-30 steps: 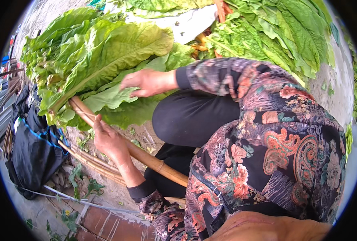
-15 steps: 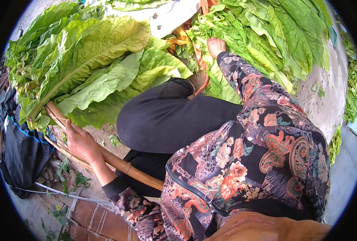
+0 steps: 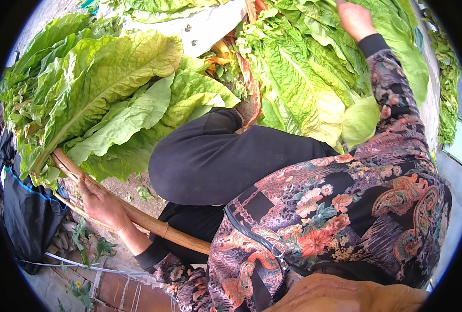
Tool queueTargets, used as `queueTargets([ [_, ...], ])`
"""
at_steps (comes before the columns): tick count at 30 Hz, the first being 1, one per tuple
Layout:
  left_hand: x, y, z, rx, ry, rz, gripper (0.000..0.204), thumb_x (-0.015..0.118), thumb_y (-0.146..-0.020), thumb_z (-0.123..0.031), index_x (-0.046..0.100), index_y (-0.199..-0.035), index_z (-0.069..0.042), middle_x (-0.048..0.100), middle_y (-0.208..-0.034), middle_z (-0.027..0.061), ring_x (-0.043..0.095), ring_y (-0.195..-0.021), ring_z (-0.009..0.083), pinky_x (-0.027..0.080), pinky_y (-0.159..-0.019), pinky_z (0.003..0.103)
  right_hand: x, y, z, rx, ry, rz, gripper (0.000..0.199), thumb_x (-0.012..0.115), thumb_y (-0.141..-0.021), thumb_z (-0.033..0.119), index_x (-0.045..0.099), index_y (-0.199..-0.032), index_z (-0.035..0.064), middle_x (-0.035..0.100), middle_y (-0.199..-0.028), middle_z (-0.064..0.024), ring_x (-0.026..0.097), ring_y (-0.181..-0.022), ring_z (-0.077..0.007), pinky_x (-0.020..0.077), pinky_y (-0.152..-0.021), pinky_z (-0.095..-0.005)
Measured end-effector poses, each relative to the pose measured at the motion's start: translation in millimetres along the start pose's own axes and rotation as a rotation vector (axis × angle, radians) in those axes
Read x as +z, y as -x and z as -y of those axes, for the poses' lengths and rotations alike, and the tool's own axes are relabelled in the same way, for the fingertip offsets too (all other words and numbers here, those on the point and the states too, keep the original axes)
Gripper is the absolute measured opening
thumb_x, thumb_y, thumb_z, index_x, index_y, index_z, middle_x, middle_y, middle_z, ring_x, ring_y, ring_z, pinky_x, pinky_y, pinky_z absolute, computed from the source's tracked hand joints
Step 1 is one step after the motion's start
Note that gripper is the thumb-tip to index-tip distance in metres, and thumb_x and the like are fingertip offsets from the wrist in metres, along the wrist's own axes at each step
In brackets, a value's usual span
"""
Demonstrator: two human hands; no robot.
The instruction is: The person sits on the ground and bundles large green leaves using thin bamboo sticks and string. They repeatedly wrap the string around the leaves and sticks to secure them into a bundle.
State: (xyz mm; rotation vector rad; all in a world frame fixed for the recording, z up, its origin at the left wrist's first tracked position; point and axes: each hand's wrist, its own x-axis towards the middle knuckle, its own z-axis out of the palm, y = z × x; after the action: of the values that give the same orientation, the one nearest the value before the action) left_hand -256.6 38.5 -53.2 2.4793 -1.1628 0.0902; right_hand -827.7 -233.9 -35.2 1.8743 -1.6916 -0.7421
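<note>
The left hand (image 3: pixel 102 204) has its fingers (image 3: pixel 85 186) clamped around a bamboo pole (image 3: pixel 137 218); the right hand (image 3: pixel 353 18) reaches into a heap of loose leaves (image 3: pixel 303 83), whether its fingers are closed I cannot tell. The leaves look light, limp and easily torn, best taken by the thick midrib. Strung leaves (image 3: pixel 111 99) hang broad, yellow-green and veined at the pole's far end.

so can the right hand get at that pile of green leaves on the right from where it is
Probably yes. The right hand is stretched out over the loose green leaves and already rests on top of them, nothing lying between. The left hand stays out of its way, wrapped around the bamboo pole.
</note>
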Motion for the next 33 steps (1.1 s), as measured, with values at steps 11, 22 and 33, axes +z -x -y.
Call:
queueTargets([
  [11,3,3,-1,-0.036,0.047,-0.006,0.030,0.044,-0.097,-0.024,0.061,-0.116,-0.006,0.067,-0.098,0.0143,0.064,-0.081,0.0243,0.049,-0.070,0.033,170,-1,219,0.001,-0.461,0.156,0.024,0.069,-0.070,0.027,0.066,-0.086,0.0095,0.063,-0.094,-0.0136,0.061,-0.088,-0.0301,0.0500,-0.075,-0.0405],
  [22,11,-12,-7,-0.216,1.024,0.420,0.045,0.073,-0.079,-0.024,0.058,-0.115,-0.001,0.051,-0.072,-0.0042,0.044,-0.060,0.0044,0.034,-0.052,0.019,-161,71,180,-0.521,-1.923,0.456,0.045,0.069,-0.076,0.014,0.056,-0.114,-0.0074,0.063,-0.093,-0.0067,0.056,-0.079,-0.0106,0.0456,-0.074,-0.0249],
  [33,9,6,-25,0.056,1.390,0.477,0.048,0.071,-0.081,-0.009,0.047,-0.122,0.000,0.057,-0.090,-0.0020,0.053,-0.083,0.0058,0.045,-0.075,0.020,-260,3,273,-0.998,-1.848,0.235,0.067,0.072,-0.075,0.043,0.051,-0.119,-0.0040,0.062,-0.102,-0.0136,0.058,-0.096,-0.0214,0.0453,-0.085,-0.0316],
])
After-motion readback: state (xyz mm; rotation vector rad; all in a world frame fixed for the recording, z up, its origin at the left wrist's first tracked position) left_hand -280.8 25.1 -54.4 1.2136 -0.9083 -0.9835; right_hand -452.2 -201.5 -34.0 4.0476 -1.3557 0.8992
